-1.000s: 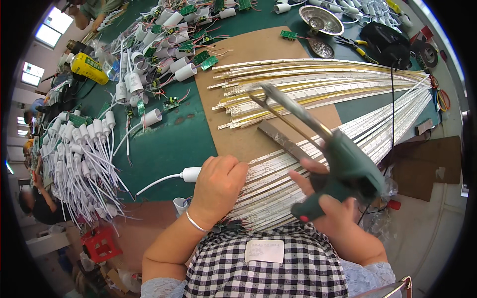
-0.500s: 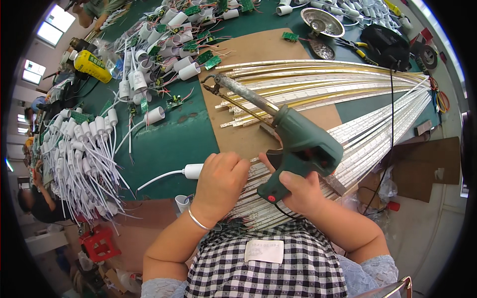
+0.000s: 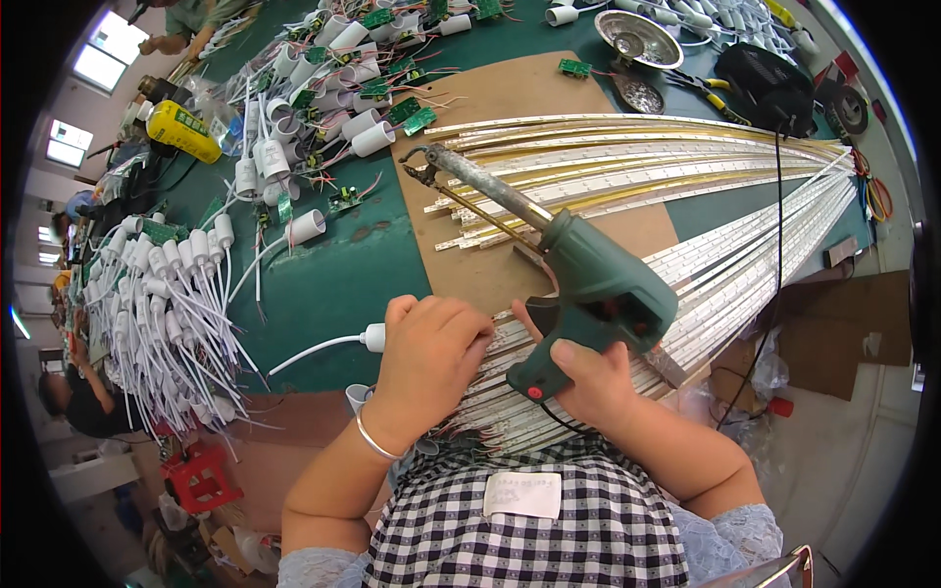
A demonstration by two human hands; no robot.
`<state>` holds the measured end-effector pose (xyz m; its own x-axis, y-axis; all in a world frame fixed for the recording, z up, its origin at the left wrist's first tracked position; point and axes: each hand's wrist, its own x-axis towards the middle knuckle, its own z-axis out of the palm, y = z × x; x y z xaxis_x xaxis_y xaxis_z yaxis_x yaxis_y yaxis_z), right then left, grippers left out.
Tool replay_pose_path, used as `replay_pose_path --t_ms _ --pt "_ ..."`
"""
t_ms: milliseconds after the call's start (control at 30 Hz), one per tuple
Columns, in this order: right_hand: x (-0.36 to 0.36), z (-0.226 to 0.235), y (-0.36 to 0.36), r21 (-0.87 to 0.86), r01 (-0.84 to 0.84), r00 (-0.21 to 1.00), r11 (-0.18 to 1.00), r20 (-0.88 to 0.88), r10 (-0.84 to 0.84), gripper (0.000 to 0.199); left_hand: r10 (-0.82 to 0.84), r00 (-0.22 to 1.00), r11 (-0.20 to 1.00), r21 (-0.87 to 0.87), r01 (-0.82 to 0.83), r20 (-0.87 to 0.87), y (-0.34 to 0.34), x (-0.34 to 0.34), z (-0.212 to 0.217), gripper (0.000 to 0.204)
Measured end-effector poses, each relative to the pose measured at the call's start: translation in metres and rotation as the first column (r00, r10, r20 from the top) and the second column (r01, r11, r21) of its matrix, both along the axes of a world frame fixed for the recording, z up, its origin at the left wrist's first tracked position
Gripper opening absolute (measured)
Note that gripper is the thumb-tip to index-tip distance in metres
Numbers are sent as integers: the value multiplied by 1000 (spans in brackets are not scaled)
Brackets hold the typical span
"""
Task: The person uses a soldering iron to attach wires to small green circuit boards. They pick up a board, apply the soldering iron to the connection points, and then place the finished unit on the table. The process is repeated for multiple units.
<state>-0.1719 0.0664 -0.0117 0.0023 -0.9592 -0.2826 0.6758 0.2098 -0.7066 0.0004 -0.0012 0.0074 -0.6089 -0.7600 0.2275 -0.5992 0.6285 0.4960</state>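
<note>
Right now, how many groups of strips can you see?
2: the far group, partly over brown board, and the near group, partly behind the right hand and soldering gun. Others may be hidden.

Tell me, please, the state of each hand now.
Left hand: curled, palm hidden; whether it holds something cannot be told.
Right hand: closed, holding the green soldering gun.

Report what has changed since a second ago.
The right hand has carried the green soldering gun leftward and forward, without letting go. The left hand has shifted only slightly, beside the near strips. The far strips and yellow bottle stayed put.
</note>
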Motion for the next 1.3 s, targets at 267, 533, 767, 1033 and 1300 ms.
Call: replay_pose_path --t_ms 267,533,767,1033,1300 --pt "3 -19 0 -167 70 995 983 78 -57 61 91 995 994 67 -88 -42 -4 -3 1 9" --pt "0 -29 8 -111 45 993 993 110 -33 54 123 992 992 15 -123 14 -7 -9 -3 7" --pt "1 -16 6 -74 17 1000 997 23 -15 53 120 993 992 -33 -119 19 -7 -11 -7 8" --pt "0 -19 8 -39 -7 999 999 -43 6 56 104 992 988 -126 -94 73 -8 -14 -10 12" --pt "-14 17 11 11 -76 974 997 -215 77 64 97 993 990 -105 -90 66 -9 -12 -8 11"
